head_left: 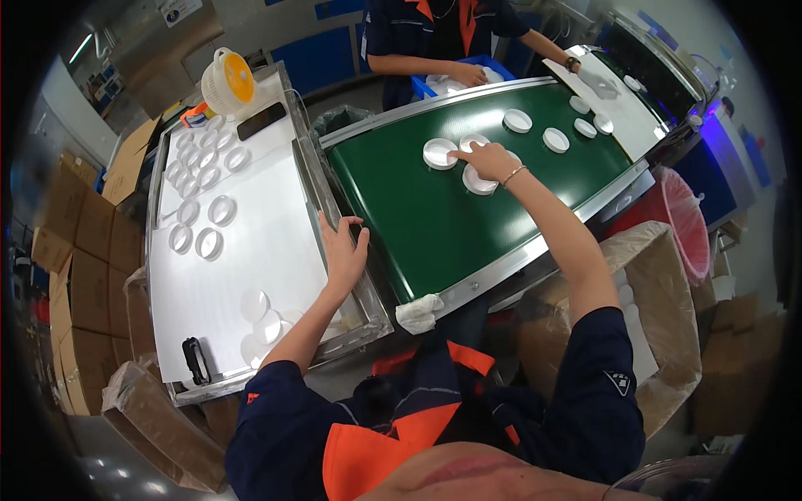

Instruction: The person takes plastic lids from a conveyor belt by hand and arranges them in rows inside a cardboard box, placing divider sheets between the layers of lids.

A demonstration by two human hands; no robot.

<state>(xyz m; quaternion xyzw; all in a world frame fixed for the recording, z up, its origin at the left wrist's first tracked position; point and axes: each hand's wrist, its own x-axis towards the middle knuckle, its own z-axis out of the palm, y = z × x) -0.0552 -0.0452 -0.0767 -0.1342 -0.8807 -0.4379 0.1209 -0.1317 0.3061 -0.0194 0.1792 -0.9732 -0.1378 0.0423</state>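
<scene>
My right hand [493, 162] reaches over the green conveyor belt [401, 225]. Its index finger is stretched out to the rim of a shallow, round white cap [439, 154]; its other fingers are partly hidden. Below the hand, another white cap [479, 181] lies partly covered, with more around it. My left hand [344, 250], fingers spread and holding nothing, is over the metal edge between the belt and the white table [267, 209]. Farther along the belt lie several similar caps, such as one white cap [517, 121] beyond my right hand.
The white table bears a group of white rings [207, 177], clear discs [266, 326], a phone [261, 121], a yellow-and-white fan [228, 81] and a black clip-like object [196, 361]. Across the belt, a person handles pieces in a blue bin [423, 88]. Lined cartons [668, 292] stand nearby.
</scene>
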